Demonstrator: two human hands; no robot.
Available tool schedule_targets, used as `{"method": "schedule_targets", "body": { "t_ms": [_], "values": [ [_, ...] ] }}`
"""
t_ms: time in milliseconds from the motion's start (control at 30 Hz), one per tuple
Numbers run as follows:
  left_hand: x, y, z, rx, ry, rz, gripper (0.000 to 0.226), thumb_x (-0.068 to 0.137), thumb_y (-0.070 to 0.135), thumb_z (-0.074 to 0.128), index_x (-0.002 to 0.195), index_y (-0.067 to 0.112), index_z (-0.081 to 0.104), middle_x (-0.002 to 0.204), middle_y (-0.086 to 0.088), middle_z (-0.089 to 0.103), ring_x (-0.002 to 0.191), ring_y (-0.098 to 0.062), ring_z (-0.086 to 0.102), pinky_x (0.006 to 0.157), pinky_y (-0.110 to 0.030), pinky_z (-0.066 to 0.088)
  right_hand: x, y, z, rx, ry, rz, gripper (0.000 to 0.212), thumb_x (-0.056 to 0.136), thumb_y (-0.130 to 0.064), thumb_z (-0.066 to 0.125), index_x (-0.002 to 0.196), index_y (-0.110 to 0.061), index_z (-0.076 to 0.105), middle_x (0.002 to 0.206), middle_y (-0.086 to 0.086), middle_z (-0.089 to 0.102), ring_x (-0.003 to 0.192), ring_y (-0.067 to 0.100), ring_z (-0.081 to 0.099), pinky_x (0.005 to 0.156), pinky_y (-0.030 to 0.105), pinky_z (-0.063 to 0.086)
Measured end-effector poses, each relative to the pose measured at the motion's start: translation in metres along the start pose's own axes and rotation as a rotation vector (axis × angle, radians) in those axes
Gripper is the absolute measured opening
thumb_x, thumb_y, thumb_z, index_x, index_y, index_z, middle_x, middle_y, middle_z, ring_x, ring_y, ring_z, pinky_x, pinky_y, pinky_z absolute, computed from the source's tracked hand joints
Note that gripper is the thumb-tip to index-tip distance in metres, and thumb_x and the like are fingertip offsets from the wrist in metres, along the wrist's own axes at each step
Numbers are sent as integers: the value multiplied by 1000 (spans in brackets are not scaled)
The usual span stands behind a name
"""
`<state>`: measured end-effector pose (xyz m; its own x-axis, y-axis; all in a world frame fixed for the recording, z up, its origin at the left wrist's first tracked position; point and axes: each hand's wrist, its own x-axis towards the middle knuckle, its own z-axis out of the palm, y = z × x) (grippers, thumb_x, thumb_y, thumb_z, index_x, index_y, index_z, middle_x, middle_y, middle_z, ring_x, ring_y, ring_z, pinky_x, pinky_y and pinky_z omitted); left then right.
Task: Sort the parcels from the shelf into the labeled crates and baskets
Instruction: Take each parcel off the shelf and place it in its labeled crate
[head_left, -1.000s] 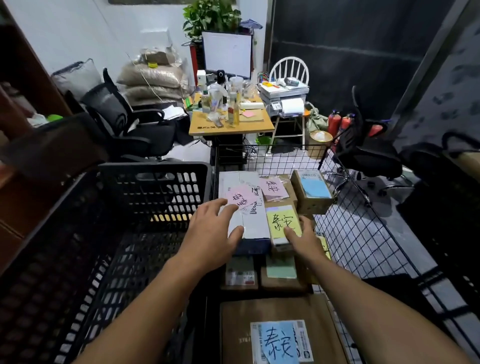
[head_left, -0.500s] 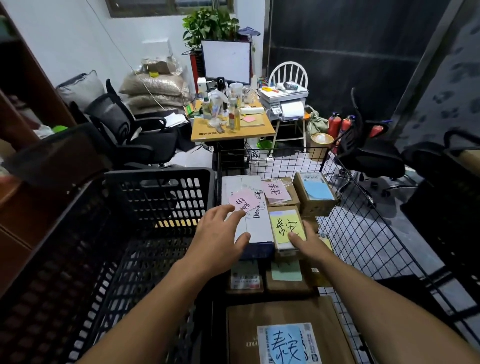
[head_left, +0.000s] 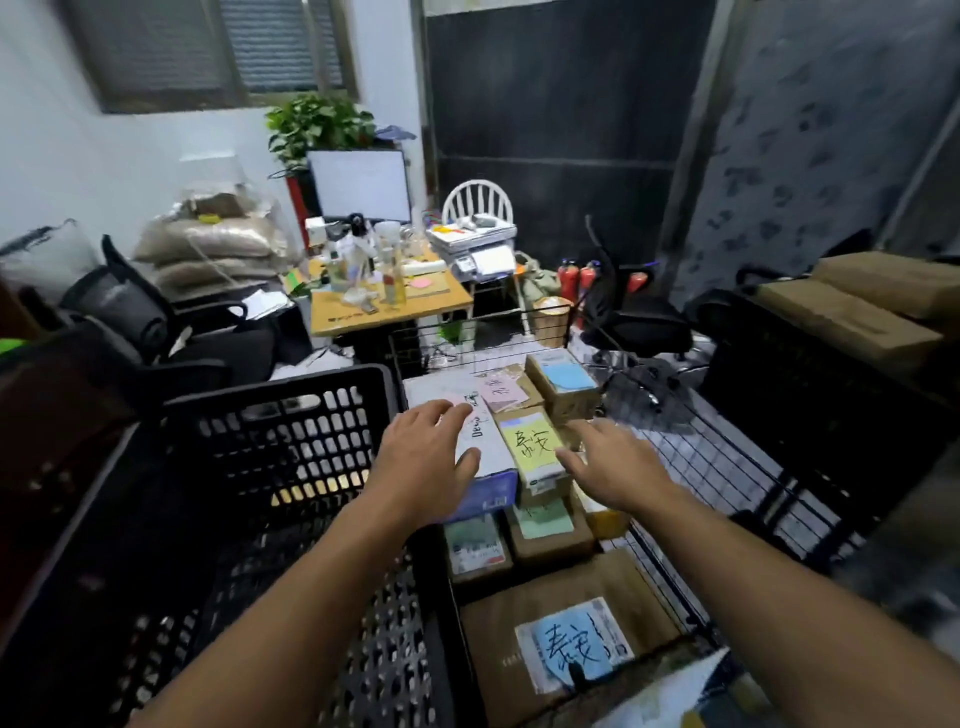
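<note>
A wire basket (head_left: 727, 467) in front of me holds several parcels. A long white and blue parcel (head_left: 488, 452) lies on top with a pink note. Beside it sits a brown box with a yellow note (head_left: 532, 441). My left hand (head_left: 426, 457) hovers over the white parcel, fingers spread. My right hand (head_left: 613, 467) is open just right of the yellow-note box, apart from it. A large brown parcel with a blue note (head_left: 566, 629) lies nearest me. A box with a blue note (head_left: 563, 384) sits at the back of the basket.
A black plastic crate (head_left: 270, 457) stands left of the basket. Another black crate with brown parcels (head_left: 852, 317) is at the right. Beyond are a cluttered desk (head_left: 384, 301), office chairs (head_left: 130, 317), a printer and fire extinguishers.
Both hands have lifted off the parcels and spread apart; the right hand moved right, away from the yellow-note box. The camera has tilted up.
</note>
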<state>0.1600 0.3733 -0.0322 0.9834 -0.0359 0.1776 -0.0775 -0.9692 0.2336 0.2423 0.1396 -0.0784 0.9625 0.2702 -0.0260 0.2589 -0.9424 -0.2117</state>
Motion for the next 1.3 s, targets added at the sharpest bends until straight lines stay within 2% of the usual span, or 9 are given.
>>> {"method": "schedule_targets", "body": {
  "t_ms": [133, 400, 567, 700, 833, 933, 1133, 1300],
  "values": [
    [-15, 9, -13, -25, -2, 134, 59, 100, 43, 47, 153, 24, 30, 154, -3, 36, 141, -27, 31, 117, -42, 25, -62, -15, -23, -44, 87, 15, 58, 102, -59, 40, 152, -31, 37, 150, 0, 46, 133, 25, 47, 102, 42, 44],
    [-75, 51, -19, -87, -52, 389, 54, 101, 40, 48, 150, 24, 33, 150, -2, 38, 137, -27, 33, 114, -40, 28, -204, -28, -31, -143, 220, 284, 60, 102, -60, 36, 153, -28, 36, 151, 1, 46, 134, 28, 46, 104, 43, 44],
    [-115, 103, -21, -139, -70, 589, 57, 99, 39, 50, 150, 21, 36, 149, -3, 41, 136, -27, 37, 112, -40, 32, -302, -20, -42, -185, 269, 479, 59, 101, -59, 35, 148, -24, 42, 141, 4, 53, 126, 31, 53, 100, 44, 47],
    [-157, 159, -19, -167, -109, 757, 56, 100, 40, 48, 151, 21, 35, 149, -4, 40, 135, -30, 37, 111, -42, 32, -392, -7, -47, -206, 301, 651, 53, 100, -56, 40, 144, -27, 41, 137, 4, 56, 123, 31, 55, 97, 44, 47],
    [-214, 226, -15, -192, -198, 892, 57, 101, 44, 44, 153, 24, 29, 155, -1, 33, 141, -28, 29, 116, -42, 28, -491, 5, -52, -242, 346, 836, 62, 100, -59, 40, 152, -27, 32, 145, 5, 51, 130, 32, 51, 103, 46, 45],
    [-267, 280, -13, -212, -200, 998, 56, 100, 43, 45, 151, 23, 32, 153, -1, 36, 139, -27, 32, 116, -42, 27, -573, 12, -56, -262, 357, 967, 65, 100, -62, 36, 156, -29, 27, 150, 4, 47, 134, 31, 49, 106, 47, 43],
    [-399, 393, -17, -320, -249, 1194, 55, 99, 42, 45, 151, 27, 33, 154, 3, 35, 141, -23, 30, 116, -42, 27, -757, 15, -61, -335, 347, 1193, 62, 98, -63, 37, 151, -31, 33, 143, -1, 51, 130, 30, 51, 101, 46, 44],
    [-527, 475, -17, -373, -293, 1383, 54, 98, 42, 46, 148, 27, 36, 152, 1, 38, 138, -24, 33, 115, -41, 27, -909, 9, -62, -391, 323, 1395, 60, 96, -62, 38, 147, -30, 38, 142, 1, 54, 130, 30, 52, 100, 45, 45]
  ]
}}
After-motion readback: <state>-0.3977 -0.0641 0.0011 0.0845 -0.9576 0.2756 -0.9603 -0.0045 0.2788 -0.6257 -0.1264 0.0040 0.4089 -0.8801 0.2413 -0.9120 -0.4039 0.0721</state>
